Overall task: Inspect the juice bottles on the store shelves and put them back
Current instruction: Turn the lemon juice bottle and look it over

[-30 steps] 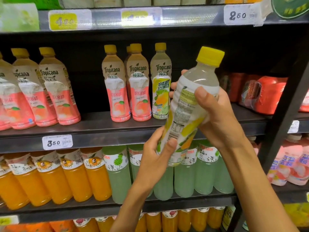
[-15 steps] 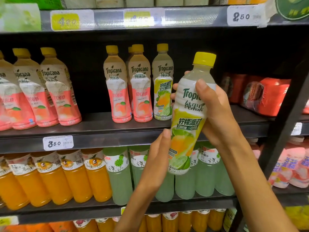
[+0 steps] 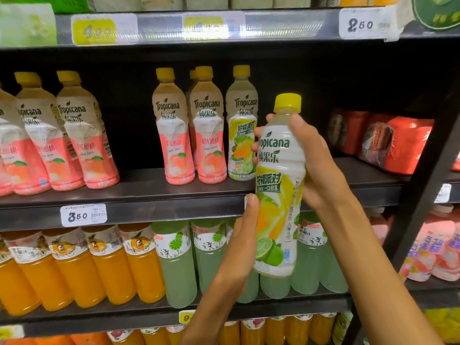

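The lemon-lime bottle point(image 3: 278, 185) is held in the air in front of the middle shelf point(image 3: 139, 192), nearly upright, with its yellow cap on top and leaning only a little to the right. Its long axis runs up and down, the same as the bottles that stand on the shelf.

The right hand point(image 3: 316, 168) is the one that carries it: the thumb lies across the front of the shoulder and the fingers wrap around the back. The left hand point(image 3: 239, 242) is beside the lower half; its fingers are fairly straight and touch the left side of the label, more to steady than to grip, although the contact behind the bottle is hidden.

The free place seems to be just right of the same-flavour bottle point(image 3: 242, 130), behind and slightly left of the held one. So I think the right hand is better placed to set it back.
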The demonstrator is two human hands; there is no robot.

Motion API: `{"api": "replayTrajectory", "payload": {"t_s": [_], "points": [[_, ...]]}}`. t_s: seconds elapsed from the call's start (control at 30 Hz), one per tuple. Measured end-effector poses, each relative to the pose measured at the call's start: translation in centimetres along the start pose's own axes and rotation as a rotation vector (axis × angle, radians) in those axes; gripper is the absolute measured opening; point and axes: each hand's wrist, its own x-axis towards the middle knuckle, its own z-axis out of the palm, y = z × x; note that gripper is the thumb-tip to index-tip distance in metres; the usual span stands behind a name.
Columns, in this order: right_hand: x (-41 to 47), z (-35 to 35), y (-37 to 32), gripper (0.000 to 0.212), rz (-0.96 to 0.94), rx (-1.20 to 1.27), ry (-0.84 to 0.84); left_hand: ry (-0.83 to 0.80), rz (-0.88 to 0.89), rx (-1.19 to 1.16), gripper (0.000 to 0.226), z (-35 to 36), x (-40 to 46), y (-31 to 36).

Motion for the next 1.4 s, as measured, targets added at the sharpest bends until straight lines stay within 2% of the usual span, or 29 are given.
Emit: {"api": "replayTrajectory", "payload": {"t_s": [0.07,0.13,0.27,0.37,0.5,0.57,0.63,0.7,0.8,0.9,1.0,1.07,1.13,1.27,1.4], "points": [[-0.2,-0.2,-0.2,0.022,-0.063,-0.061,0.04,0.003,0.095,0.073,0.054,-0.1,0.3,0.0],[-0.2,0.0,-0.4,0.017,-0.105,-0.128,0.082,-0.013,0.155,0.115,0.041,-0.1,0.3,0.3],[0.0,0.3,-0.8,0.028,-0.054,-0.212,0.113,-0.022,0.204,0.083,0.039,0.4,0.7,0.2],[0.3,-0.1,-1.2,0.036,0.025,-0.119,0.055,-0.066,0.146,-0.014,0.041,-0.2,1.1,0.1],[0.8,-0.1,-0.6,0.042,0.184,0.113,-0.015,-0.195,0.007,-0.116,0.082,-0.3,1.2,0.0],[1.2,-0.2,-0.2,0.04,0.199,0.12,0.001,-0.2,-0.009,-0.125,0.085,-0.2,1.1,-0.1],[1.4,-0.2,-0.2,0.034,0.178,0.075,0.025,-0.136,0.021,-0.078,0.079,-0.1,1.2,-0.1],[1.6,-0.4,-0.3,0.028,0.13,0.013,0.041,-0.038,0.049,0.002,0.059,-0.3,1.3,-0.1],[1.5,-0.3,-0.5,0.022,0.018,-0.106,0.07,-0.047,0.103,0.082,0.033,-0.1,1.2,0.5],[1.3,0.1,-0.3,0.023,0.011,-0.152,0.081,-0.016,0.125,0.067,0.044,0.0,1.4,-0.1],[1.4,-0.1,-0.5,0.031,0.059,-0.095,0.064,0.009,0.128,-0.014,0.044,-0.3,1.5,0.1],[1.5,-0.1,-0.4,0.037,0.09,-0.042,0.038,0.026,0.047,-0.085,0.063,-0.3,1.4,0.4],[1.6,-0.1,0.1,0.039,0.127,0.005,0.03,-0.029,-0.029,-0.145,0.078,-0.2,1.1,0.5],[1.8,-0.1,0.5,0.036,0.18,0.026,0.047,-0.148,-0.143,-0.252,0.08,0.4,0.7,0.8],[2.0,-0.6,0.1,0.045,0.24,0.097,0.095,-0.215,-0.129,-0.313,0.081,0.7,0.1,1.5]]}}
